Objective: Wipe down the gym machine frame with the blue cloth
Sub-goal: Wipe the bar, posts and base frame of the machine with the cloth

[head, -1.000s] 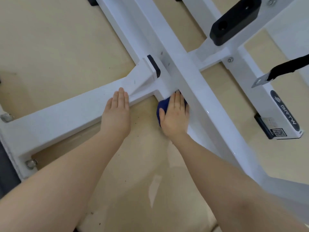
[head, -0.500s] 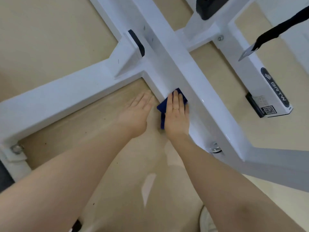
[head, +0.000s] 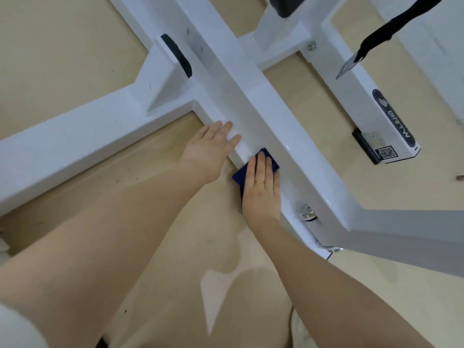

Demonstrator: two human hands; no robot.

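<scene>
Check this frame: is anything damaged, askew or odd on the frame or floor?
Nothing is damaged or askew. The white frame shows a few small dark scuffs near its black pad, and dark specks dot the floor. The right hand presses the blue cloth flat to the beam.

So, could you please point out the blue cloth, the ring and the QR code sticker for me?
blue cloth [head: 238,177], head view, exposed corner left of the hand.
ring [head: 259,182], head view, gold band on a right-hand finger.
QR code sticker [head: 386,152], head view, middle of the code.

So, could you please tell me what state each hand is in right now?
Left hand: open, fingers resting on the white frame.
Right hand: open, pressing the blue cloth flat.
</scene>
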